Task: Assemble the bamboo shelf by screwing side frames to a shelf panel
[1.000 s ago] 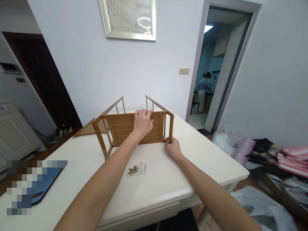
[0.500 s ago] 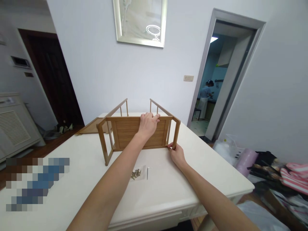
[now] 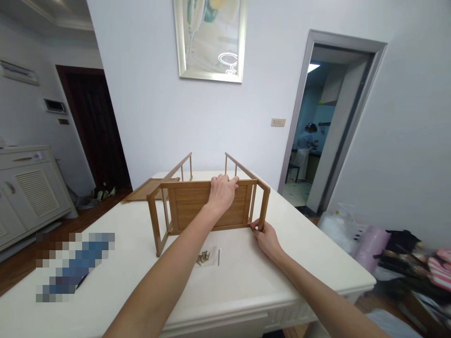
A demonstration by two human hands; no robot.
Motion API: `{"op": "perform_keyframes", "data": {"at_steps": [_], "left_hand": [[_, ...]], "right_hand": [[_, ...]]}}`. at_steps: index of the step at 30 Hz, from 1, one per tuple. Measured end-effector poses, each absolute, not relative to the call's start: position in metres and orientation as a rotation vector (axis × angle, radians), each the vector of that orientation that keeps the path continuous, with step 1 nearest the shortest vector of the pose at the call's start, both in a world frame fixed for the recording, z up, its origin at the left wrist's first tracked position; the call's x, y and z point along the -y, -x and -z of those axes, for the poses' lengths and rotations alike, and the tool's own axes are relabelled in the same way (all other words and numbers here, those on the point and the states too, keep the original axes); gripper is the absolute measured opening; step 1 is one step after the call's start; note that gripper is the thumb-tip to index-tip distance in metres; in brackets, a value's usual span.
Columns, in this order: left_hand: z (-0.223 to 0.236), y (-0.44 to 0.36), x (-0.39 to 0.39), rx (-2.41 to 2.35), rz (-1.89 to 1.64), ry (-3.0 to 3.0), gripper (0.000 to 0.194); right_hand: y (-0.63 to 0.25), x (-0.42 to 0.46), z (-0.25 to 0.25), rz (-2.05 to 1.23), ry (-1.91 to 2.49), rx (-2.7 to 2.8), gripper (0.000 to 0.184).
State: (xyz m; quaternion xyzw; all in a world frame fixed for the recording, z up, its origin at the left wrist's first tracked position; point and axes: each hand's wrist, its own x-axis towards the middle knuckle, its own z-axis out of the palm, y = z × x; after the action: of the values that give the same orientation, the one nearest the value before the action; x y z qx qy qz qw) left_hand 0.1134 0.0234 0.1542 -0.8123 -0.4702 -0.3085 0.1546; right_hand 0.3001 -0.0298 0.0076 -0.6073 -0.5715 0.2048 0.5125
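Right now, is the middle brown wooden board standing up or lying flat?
Standing up: the brown wooden board shows its broad face, left hand on its top edge.

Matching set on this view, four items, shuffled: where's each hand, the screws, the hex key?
1. Left hand
2. Screws
3. Right hand
4. Hex key

A. At the lower end of the right front leg
B. Bare on the table, right of the clear bag
C. On the top edge of the upright panel
D. In a small heap at the clear bag

Pairs: 1-C, 2-D, 3-A, 4-B
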Motion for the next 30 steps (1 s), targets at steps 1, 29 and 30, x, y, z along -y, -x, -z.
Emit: {"op": "perform_keyframes", "data": {"at_steps": [1, 29, 30], "left_hand": [[-0.155, -0.113, -0.021, 1.350, 0.884, 2.329, 0.030], [-0.157, -0.093, -0.011, 1.272, 0.865, 2.297, 0.032], [-0.158, -0.093, -0.010, 1.277, 0.862, 2.301, 0.032]], "right_hand": [[-0.300, 0.033, -0.007, -0.496, 1.457, 1.381, 0.020], [-0.297, 0.054, -0.004, -0.393, 1.510, 1.374, 0.019], [-0.297, 0.054, -0.004, -0.401, 1.516, 1.369, 0.019]]}}
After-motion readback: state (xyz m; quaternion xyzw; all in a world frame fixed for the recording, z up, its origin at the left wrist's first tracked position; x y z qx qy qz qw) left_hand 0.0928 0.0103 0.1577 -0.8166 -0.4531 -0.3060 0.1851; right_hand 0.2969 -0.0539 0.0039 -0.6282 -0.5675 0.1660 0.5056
